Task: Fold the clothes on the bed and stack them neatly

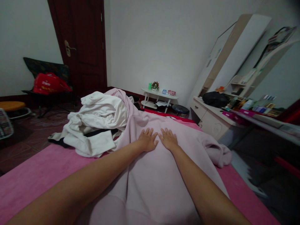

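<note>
A pale pink sweatshirt (159,178) lies spread over the bed in front of me. One of its sleeves (220,154) bends out to the right; another part is bunched toward the back left, where some lettering shows. My left hand (148,140) rests on the fabric near the middle, palm down with fingers apart. Just to its right, my right hand (168,139) also lies flat on the sweatshirt, its fingers spread. The two thumbs are close together, and neither hand grips anything. Against the sweatshirt's left side sits a heap of white clothing (100,112) with dark cloth under it.
The pink bed cover (47,175) shows on both sides. At the right stands a white dresser (211,122) with a black bag (215,99) and bottles. A small white table (152,92) is by the far wall. A red bag (48,83) sits on a chair, left.
</note>
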A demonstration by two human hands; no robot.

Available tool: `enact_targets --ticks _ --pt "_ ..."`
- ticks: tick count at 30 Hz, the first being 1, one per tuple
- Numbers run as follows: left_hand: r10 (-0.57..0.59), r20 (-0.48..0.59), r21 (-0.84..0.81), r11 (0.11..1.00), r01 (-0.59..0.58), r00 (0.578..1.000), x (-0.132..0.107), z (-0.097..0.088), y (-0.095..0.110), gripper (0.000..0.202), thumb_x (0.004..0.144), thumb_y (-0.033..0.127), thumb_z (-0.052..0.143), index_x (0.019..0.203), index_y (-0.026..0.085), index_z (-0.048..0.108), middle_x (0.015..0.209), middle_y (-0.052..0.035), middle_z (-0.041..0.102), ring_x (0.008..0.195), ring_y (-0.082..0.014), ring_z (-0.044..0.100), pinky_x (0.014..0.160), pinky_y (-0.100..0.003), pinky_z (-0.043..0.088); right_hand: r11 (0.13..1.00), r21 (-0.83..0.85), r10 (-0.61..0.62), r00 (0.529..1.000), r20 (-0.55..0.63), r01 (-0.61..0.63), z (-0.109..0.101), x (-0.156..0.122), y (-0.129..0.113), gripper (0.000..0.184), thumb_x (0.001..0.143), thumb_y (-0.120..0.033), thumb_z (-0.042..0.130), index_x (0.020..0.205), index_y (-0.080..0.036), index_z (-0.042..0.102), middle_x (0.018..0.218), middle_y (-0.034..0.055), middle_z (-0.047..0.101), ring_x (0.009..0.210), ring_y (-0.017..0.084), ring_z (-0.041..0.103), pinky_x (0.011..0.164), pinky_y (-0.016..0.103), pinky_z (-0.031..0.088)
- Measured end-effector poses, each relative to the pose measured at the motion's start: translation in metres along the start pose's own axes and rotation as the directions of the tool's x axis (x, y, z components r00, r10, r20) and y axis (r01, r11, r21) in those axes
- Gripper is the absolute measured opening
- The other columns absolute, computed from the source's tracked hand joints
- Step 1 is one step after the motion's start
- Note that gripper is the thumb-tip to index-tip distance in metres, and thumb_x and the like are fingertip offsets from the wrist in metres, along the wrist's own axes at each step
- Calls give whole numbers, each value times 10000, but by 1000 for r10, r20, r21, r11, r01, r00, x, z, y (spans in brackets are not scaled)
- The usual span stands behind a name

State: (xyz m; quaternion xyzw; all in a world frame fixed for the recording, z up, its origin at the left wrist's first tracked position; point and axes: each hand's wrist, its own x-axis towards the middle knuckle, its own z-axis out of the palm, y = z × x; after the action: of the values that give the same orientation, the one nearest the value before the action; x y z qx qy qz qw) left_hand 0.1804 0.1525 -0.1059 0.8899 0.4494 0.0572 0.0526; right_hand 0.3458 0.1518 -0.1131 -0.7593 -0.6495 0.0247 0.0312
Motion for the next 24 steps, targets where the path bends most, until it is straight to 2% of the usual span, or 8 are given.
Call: enact_targets --ticks 9,12,15,17,18,19,21,24 --pt "194 158 -14 981 -194 968 -75 -33 7 755 893 589 349 1485 126 274 1541 -214 170 1431 -346 167 1110 -513 224 999 -26 17 997 -74 -19 2 -46 -9 611 952 -538 185 1494 -263 254 1576 59 190 1438 298 153 1123 517 147" --pt "291 225 -17 955 -295 930 -84 -58 1 665 812 503 561 1378 164 478 1441 -184 428 1309 -320 426 1024 -398 376 999 -29 11 995 -99 -13 4 -52 -10 604 956 -528 200 1484 -247 286 1569 74 210 1434 291 169 1119 509 158" --pt "291 238 -88 957 -278 927 -72 -101 -17 287 817 324 570 1022 188 719 1025 -83 718 930 -213 657 795 -259 471 1000 -20 12 994 -113 -15 5 -53 -11 592 955 -517 233 1473 -241 312 1559 87 237 1428 294 189 1112 510 172" --pt "148 13 -11 989 -148 989 -55 -134 -38 263 849 287 508 922 165 730 896 -74 724 835 -196 658 721 -249 461 1000 -18 10 992 -123 -13 4 -54 -12 588 955 -511 247 1467 -234 326 1553 92 252 1423 299 202 1109 513 180" --pt "59 -174 67 997 -48 983 -45 -149 -50 252 836 262 511 929 162 722 918 -79 716 867 -210 651 729 -260 455 1000 -18 10 992 -129 -12 4 -54 -12 584 955 -505 249 1463 -229 333 1551 95 257 1421 299 208 1108 513 182" --pt "-2 -325 134 990 48 946 -36 -164 -64 251 830 251 513 953 161 712 987 -90 701 933 -231 637 755 -276 451 1000 -18 9 991 -135 -12 3 -55 -13 582 956 -501 251 1461 -225 339 1549 97 262 1419 299 213 1107 514 183" --pt "-95 -497 188 958 214 862 -19 -185 -93 298 848 300 499 1012 139 688 1078 -126 665 1014 -265 608 802 -309 449 1000 -12 9 989 -149 -11 2 -56 -13 576 957 -491 257 1457 -220 348 1544 99 274 1414 302 227 1106 516 187" --pt "-287 -544 128 900 416 788 -1 -197 -127 511 847 487 498 1121 77 631 1124 -189 634 1062 -304 584 854 -340 444 1000 4 10 989 -147 -9 1 -57 -14 574 954 -484 266 1453 -216 360 1541 98 282 1412 309 232 1107 516 189"
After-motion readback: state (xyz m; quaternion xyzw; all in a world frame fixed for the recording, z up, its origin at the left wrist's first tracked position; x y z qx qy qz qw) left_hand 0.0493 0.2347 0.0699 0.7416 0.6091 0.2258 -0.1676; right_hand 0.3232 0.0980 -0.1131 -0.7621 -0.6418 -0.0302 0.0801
